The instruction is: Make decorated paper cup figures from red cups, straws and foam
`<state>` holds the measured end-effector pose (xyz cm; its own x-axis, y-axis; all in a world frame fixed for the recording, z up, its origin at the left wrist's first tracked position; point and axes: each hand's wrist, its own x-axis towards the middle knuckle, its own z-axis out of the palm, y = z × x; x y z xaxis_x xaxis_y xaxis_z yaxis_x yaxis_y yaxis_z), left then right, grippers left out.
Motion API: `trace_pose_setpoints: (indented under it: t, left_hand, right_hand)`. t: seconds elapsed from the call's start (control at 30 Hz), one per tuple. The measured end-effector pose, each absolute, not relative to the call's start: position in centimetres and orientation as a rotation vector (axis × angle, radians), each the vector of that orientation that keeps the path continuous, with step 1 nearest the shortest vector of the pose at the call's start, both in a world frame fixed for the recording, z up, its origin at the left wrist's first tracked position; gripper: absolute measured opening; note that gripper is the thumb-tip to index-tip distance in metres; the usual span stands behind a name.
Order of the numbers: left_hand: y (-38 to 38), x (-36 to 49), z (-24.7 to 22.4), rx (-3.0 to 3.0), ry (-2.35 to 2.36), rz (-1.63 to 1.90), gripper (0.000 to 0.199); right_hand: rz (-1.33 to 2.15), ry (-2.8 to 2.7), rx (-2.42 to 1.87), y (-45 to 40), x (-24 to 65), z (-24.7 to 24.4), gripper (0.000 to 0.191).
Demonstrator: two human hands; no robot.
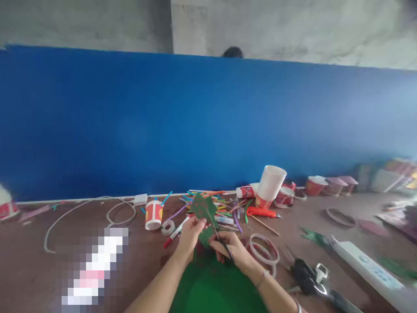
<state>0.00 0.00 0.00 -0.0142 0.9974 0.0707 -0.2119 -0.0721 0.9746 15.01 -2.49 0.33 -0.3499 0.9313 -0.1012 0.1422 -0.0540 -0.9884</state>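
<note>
My left hand [190, 234] pinches a dark green sheet [202, 205] with jagged edges, its material too unclear to name. On the right, my right hand [230, 248] is closed round the dark handles of a pair of scissors [213, 224]. The scissors' blades lie against the green sheet and point up and away from me. Below both hands a larger bright green area [215, 287] fills the front of the view. Just beyond the sheet, many coloured sticks [224, 208] lie scattered on the brown table [130, 261].
A red paper cup [153, 215] and a tape roll [168, 227] stand at left. White cups [272, 180], an orange utility knife [263, 212] and large tape rings [265, 250] lie to the right. Keys [308, 276] and a power strip [368, 265] are farther right. A blue partition [195, 121] rises behind.
</note>
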Motion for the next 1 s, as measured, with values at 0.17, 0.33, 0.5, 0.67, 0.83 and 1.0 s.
trace_pose_setpoints:
  t: [0.17,0.33,0.5,0.67,0.83,1.0]
  left_hand:
    - [0.4,-0.3,-0.1,1.1,1.032,1.341,0.034]
    - [0.5,0.0,0.1,1.08,0.989,1.304,0.037]
    - [0.3,0.7,0.2,1.091,1.01,1.329,0.036]
    - [0.1,0.8,0.4,1.077,1.004,1.348,0.035]
    - [0.3,0.7,0.2,1.067,1.024,1.344,0.033]
    - [0.4,0.6,0.0,1.124,1.036,1.317,0.032]
  right_hand:
    - [1.479,-1.57,-1.14,-2.5,15.3,-0.1,0.035]
    - [1.494,-1.599,-1.117,-2.5,15.9,-0.1,0.036]
    - [1.502,-1.607,-1.123,-2.6,16.7,0.2,0.039]
    - [1.487,-1.616,-1.121,-2.6,16.7,0.5,0.039]
    - [1.504,-1.606,-1.119,-2.6,16.7,0.4,0.038]
    - [1.562,-1.592,-1.107,-2.6,16.8,0.2,0.038]
